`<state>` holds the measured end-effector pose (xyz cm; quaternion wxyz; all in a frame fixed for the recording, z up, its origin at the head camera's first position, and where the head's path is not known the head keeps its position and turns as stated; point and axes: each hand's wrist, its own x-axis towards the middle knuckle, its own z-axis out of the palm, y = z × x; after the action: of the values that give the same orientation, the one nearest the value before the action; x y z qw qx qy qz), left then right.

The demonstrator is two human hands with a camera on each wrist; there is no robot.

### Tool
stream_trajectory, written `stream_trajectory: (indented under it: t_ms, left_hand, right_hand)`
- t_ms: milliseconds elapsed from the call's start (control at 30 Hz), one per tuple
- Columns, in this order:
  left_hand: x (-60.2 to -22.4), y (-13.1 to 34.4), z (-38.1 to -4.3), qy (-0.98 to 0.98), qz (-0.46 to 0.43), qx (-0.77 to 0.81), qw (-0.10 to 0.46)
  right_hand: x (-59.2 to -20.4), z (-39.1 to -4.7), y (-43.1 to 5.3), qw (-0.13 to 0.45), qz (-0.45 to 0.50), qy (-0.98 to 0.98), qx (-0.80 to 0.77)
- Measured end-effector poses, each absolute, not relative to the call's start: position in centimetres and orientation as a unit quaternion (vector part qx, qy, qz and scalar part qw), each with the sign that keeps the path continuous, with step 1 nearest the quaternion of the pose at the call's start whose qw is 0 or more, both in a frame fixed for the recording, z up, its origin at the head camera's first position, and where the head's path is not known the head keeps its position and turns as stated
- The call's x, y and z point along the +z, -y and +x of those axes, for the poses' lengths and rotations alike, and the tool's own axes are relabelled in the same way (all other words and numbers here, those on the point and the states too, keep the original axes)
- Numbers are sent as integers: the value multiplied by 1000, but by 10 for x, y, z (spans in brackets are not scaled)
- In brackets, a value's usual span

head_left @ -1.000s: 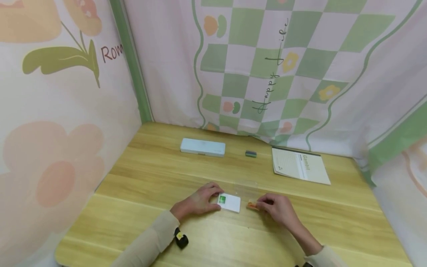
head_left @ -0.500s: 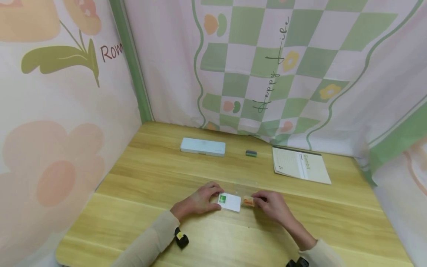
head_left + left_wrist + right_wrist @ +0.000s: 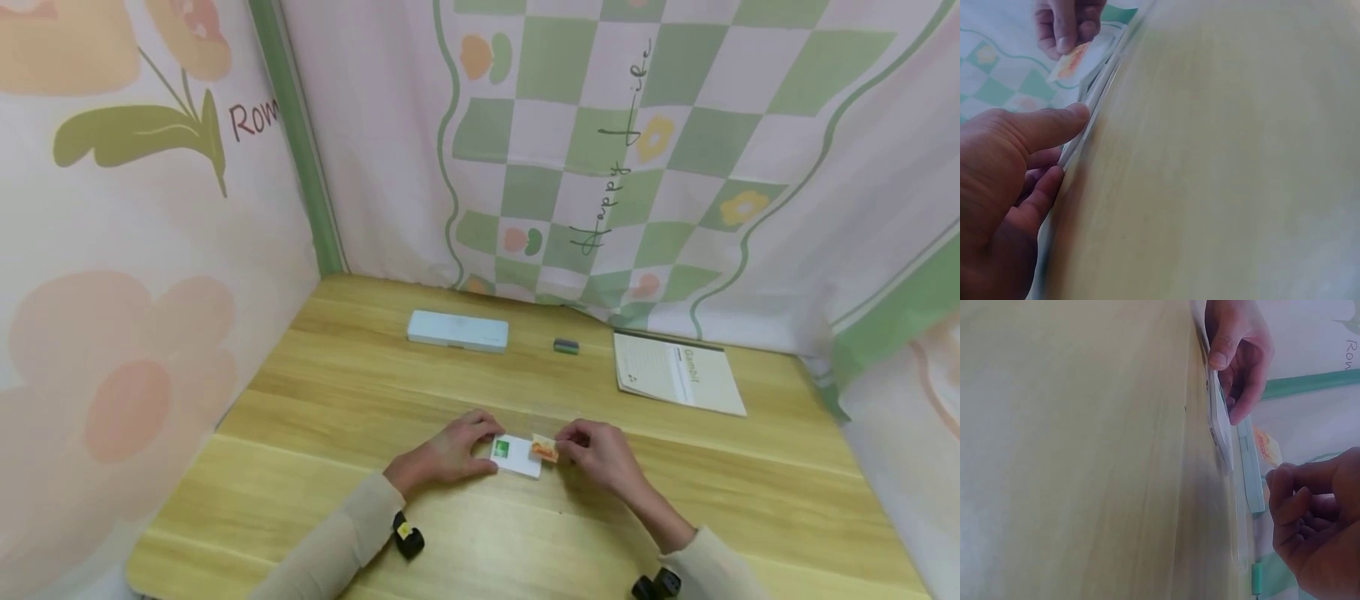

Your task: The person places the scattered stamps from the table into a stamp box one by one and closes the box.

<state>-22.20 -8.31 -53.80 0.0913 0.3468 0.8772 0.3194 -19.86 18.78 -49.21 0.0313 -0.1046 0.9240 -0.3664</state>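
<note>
The small orange-and-cream piece (image 3: 544, 448) is just below and right of the frame's centre in the head view, above the right end of a thin white case (image 3: 523, 463); the right wrist view shows it raised clear of the case. The right hand (image 3: 596, 454) has its grip together on the piece's right edge, thumb against finger. It is nearly square, its slightly longer axis running left to right and dipping rightward, with the free edge pointing left.

It should be light, thin and easily bent or creased, so an edge or corner is the place to hold it. The white case looks stiff and perhaps slippery; its long axis also runs left to right, green patch (image 3: 502, 450) at the left. The left hand (image 3: 448, 450) has its grip clamped on that left end.

A clear sheet (image 3: 553, 417) lies just behind. Farther up the worktop (image 3: 337, 400) are a pale blue box (image 3: 457, 331), a dark green block (image 3: 566, 346) and a notebook (image 3: 678, 372).
</note>
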Motion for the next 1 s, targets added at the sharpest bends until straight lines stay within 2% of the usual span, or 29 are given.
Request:
stream_trajectory:
  t_ms: [1000]
  left_hand:
    - [-542, 82, -223, -875, 343, 330, 84]
  right_hand:
    - [-501, -210, -166, 109, -61, -906, -403]
